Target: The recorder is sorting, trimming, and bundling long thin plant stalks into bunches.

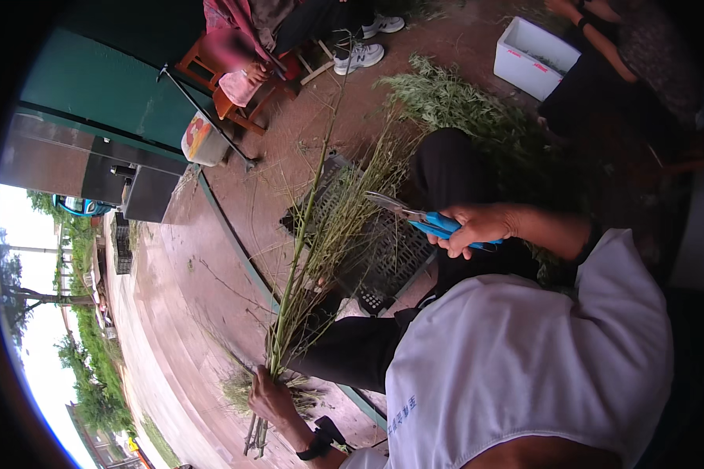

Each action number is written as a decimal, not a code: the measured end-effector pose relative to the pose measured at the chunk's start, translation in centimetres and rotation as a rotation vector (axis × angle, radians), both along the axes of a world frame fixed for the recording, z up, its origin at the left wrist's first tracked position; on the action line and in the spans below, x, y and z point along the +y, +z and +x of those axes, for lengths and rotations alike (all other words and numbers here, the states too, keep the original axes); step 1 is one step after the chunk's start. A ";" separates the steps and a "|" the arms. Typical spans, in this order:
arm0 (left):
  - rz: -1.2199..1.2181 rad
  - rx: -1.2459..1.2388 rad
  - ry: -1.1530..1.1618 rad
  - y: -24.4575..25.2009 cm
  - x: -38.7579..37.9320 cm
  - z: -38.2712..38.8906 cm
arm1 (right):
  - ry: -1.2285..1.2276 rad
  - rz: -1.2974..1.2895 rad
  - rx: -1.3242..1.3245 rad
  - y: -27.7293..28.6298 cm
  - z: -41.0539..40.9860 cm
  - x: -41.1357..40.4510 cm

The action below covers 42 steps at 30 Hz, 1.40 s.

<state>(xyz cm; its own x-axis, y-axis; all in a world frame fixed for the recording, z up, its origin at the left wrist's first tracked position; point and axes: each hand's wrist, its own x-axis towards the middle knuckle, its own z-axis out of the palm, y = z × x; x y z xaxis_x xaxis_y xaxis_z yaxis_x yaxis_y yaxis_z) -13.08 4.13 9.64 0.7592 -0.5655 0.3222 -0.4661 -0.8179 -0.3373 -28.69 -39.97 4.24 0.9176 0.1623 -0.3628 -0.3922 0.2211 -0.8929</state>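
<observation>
My left hand [273, 403] grips a bundle of long, thin green plant stems [308, 225] near one end. The stems fan out away from me, and their cut ends stick out below my fist. In my right hand [475, 225] are blue-handled pruning shears [431, 223], their metal blades pointing toward the stems but apart from my left hand. Beyond my knees, a dark slatted plastic crate [396, 249] lies partly hidden under the stems. On the floor behind my left hand is a heap of cut stems [237, 387].
Leafy branches [440, 97] are piled on the floor to my right. A white foam box [519, 67] stands beyond them, near another person's arm [604, 41]. Opposite sits a person by a wooden chair [229, 108]. A walking cane [205, 114] leans beside a round padded stool [202, 140].
</observation>
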 end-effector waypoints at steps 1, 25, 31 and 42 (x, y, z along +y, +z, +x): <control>-0.016 -0.003 -0.004 0.1 -0.3 -0.1 | -0.016 -0.007 -0.025 0.4 0.6 0.0; 0.272 -0.318 -0.181 4.8 -2.1 -1.5 | 0.105 -0.371 0.206 0.3 4.4 -0.6; 0.320 -0.406 -0.240 6.4 -2.3 -2.1 | 0.126 -0.366 0.216 -0.9 3.8 0.2; 0.445 -0.390 -0.225 7.6 -2.0 -2.3 | 0.007 -0.200 0.260 -4.2 1.8 1.7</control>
<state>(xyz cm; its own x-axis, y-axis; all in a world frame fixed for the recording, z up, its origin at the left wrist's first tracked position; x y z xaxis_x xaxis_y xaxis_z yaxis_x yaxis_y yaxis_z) -15.43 2.10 17.23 0.4798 -0.8415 0.2482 -0.3843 -0.4559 -0.8028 -26.92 -38.22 0.06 0.7894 0.0700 -0.6099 -0.6134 0.0482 -0.7883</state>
